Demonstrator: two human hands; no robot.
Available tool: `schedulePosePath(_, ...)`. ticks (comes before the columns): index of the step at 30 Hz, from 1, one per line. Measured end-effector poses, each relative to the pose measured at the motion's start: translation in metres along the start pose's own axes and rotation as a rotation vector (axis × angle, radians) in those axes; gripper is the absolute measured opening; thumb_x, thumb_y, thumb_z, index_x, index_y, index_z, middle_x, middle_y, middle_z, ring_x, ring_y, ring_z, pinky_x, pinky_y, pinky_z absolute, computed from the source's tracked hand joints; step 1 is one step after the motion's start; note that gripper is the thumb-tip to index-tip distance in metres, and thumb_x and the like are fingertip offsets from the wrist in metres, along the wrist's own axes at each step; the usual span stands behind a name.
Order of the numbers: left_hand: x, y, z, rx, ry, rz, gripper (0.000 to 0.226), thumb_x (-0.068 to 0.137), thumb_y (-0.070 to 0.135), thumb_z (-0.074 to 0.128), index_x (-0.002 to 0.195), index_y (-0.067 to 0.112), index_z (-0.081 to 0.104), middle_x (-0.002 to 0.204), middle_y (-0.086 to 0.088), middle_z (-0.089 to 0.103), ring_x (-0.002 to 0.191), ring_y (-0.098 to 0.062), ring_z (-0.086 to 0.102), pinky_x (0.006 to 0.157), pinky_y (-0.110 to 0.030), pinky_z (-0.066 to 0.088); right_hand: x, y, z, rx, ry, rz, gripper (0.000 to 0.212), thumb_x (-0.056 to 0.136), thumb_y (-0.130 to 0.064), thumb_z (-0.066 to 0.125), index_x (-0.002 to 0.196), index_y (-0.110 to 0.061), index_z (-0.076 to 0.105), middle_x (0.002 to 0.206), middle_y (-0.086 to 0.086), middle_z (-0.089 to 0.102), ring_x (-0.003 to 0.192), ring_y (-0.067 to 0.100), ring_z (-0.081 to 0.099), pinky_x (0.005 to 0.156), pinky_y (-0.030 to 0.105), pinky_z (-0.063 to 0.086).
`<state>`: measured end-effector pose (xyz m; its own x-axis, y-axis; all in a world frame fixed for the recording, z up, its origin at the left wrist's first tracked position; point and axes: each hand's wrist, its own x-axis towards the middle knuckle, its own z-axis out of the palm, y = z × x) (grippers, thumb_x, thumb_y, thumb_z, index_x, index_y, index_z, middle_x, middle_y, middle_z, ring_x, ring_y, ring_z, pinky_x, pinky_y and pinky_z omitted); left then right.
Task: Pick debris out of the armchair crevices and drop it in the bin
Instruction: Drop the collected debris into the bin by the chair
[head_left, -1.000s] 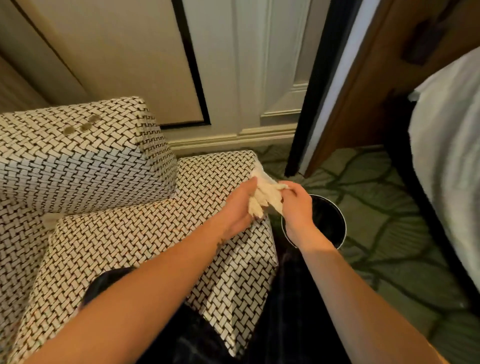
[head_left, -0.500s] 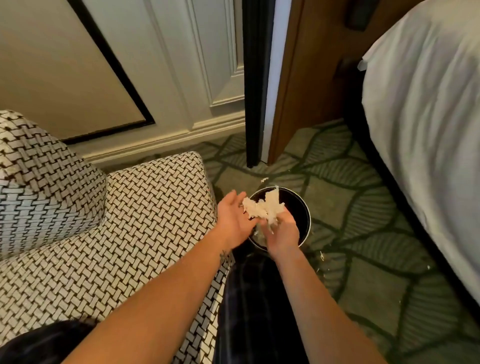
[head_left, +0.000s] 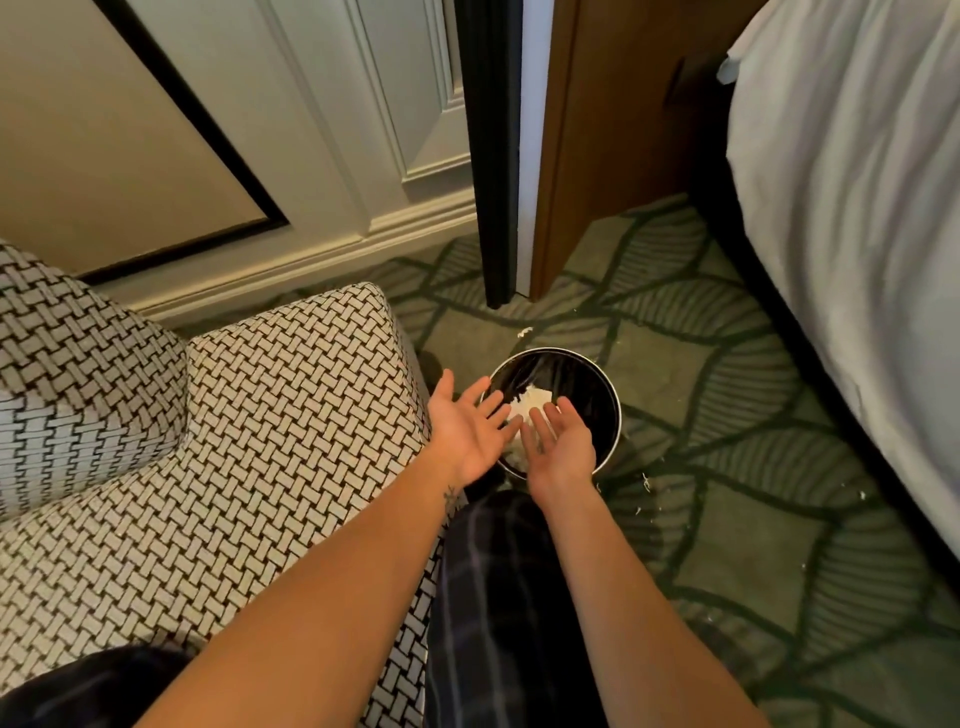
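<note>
Both my palms up over the bin!
Left hand and right hand spread, fingers straight, holding nothing, centre frame; white debris lies inside.

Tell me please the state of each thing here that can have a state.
bin, upright, no lid on it.
debris, lying loose inside the bin.
left hand, open, palm up, empty, at the bin's rim.
right hand, open, palm up, empty, above the bin.
scraps, scattered on the carpet around the bin.
</note>
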<state>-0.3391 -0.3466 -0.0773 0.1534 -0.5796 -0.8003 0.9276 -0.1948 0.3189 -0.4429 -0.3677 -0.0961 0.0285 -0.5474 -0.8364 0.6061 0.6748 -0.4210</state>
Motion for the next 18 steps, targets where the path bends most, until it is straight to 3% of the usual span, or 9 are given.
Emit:
schedulePosePath(6,-0.017,0.005,0.000,-0.006,-0.025,0.008,0.073,0.102,0.060,0.034,0.154,0.008,0.037,0.160,-0.023,0.033,0.152,-0.036,0.026,0.122,-0.051,0.027,-0.014,-0.005,0.004,-0.056,-0.069,-0.026,0.030,0.103,-0.017,0.053,0.132,-0.010,0.059,0.134,0.009,0.063,0.119,0.023,0.063,0.101,0.037,0.052)
schedulePosePath(9,-0.033,0.012,-0.001,-0.003,-0.042,0.029,0.073,0.102,0.061,0.033,0.152,0.009,0.041,0.156,-0.022,0.041,0.146,-0.034,0.037,0.117,-0.049,0.035,-0.031,0.001,0.010,-0.016,-0.201,0.014,0.040,0.103,-0.015,0.044,0.141,-0.007,0.051,0.147,0.019,0.052,0.134,0.031,0.053,0.111,0.040,0.044)
schedulePosePath(11,-0.045,0.017,-0.005,-0.015,-0.075,0.042,0.074,0.102,0.062,0.032,0.151,0.008,0.042,0.151,-0.022,0.047,0.138,-0.035,0.047,0.112,-0.048,0.040,-0.046,0.007,0.014,0.156,-0.351,0.150,0.045,0.096,-0.027,0.046,0.138,-0.010,0.048,0.149,0.029,0.045,0.141,0.036,0.044,0.119,0.043,0.035)
schedulePosePath(14,-0.064,0.027,-0.017,-0.034,-0.107,0.062,0.076,0.102,0.063,0.032,0.149,0.005,0.044,0.145,-0.024,0.053,0.133,-0.036,0.052,0.112,-0.047,0.041,-0.082,0.016,0.024,-0.014,-0.367,0.043,0.049,0.103,-0.029,0.044,0.143,-0.001,0.048,0.149,0.023,0.049,0.142,0.030,0.045,0.114,0.034,0.037)
schedulePosePath(16,-0.081,0.036,-0.026,-0.034,-0.118,0.086,0.078,0.102,0.064,0.030,0.148,0.003,0.046,0.145,-0.025,0.053,0.133,-0.037,0.052,0.112,-0.047,0.041,-0.100,0.018,0.028,-0.121,-0.374,0.081,0.042,0.107,-0.021,0.043,0.145,-0.003,0.048,0.146,0.014,0.053,0.138,0.026,0.049,0.108,0.033,0.041)
schedulePosePath(18,-0.102,0.048,-0.041,-0.051,-0.114,0.123,0.079,0.102,0.064,0.029,0.146,0.001,0.047,0.143,-0.026,0.055,0.132,-0.037,0.054,0.111,-0.047,0.042,-0.116,0.031,0.035,-0.196,-0.408,0.103,0.042,0.107,-0.019,0.043,0.146,-0.004,0.047,0.145,0.014,0.055,0.137,0.026,0.051,0.114,0.036,0.040)
